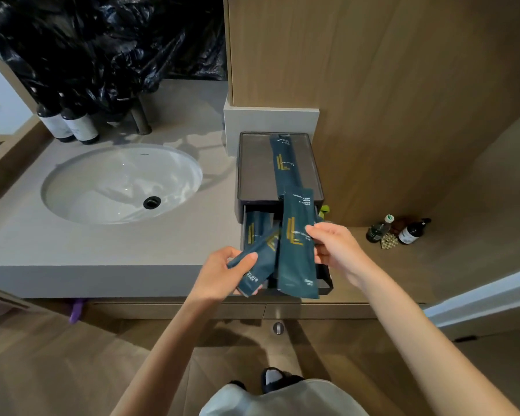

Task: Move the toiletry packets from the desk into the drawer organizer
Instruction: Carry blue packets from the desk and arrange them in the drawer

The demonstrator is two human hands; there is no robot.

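Wood panelling (403,70) fills the upper right of the frame, and crumpled black plastic sheeting (102,40) takes the upper left. Below that, the grey desk (102,250) runs across the left half, with the white oval sink (102,181) sunk into it. Just right of the sink, at centre frame, sits the dark drawer organizer (255,169), its lower drawer (327,285) pulled out toward the camera. One long teal top packet (283,163) lies along the organizer's upper tray, and a drawer packet (254,226) sits inside the drawer at its left side. Now the hands: the right hand (333,244), centre right, pinches the edge of a tall packet (296,259), thumb on its face, holding it upright over the drawer. The left hand (219,274), just left of it, has fingers and thumb curled round a small packet (257,268), tilted with its upper end toward the drawer; whether it touches the tall one, can't tell. Two dark labelled bottles (69,124) stand on the desk behind the sink, small bottles (412,232) sit on the wooden ledge at far right, and the black drain (152,202) marks the sink's bottom.
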